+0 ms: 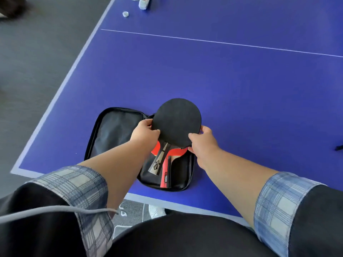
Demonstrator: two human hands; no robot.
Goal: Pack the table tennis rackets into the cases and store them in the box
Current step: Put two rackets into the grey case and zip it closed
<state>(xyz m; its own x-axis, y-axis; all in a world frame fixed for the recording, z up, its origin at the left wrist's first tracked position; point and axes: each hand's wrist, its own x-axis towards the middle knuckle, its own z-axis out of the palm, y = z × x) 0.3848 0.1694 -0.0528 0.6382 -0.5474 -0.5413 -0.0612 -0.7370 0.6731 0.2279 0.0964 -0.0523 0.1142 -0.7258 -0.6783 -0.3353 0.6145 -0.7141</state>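
A black zip case [113, 132] lies unfolded near the front left corner of the blue table tennis table [241, 93]. In its right half lies a red-faced racket [176, 151], its red handle pointing toward me. Above it sits a second racket [177, 120], black face up, its handle angled down over the red one. My left hand [145, 133] grips the black blade's left edge. My right hand [203, 141] pinches its lower right edge. No box is in view.
A small white cap [125, 14] and a white bottle [144, 2] stand at the far edge of the table. A dark object [339, 147] pokes in at the right edge. Grey carpet lies to the left.
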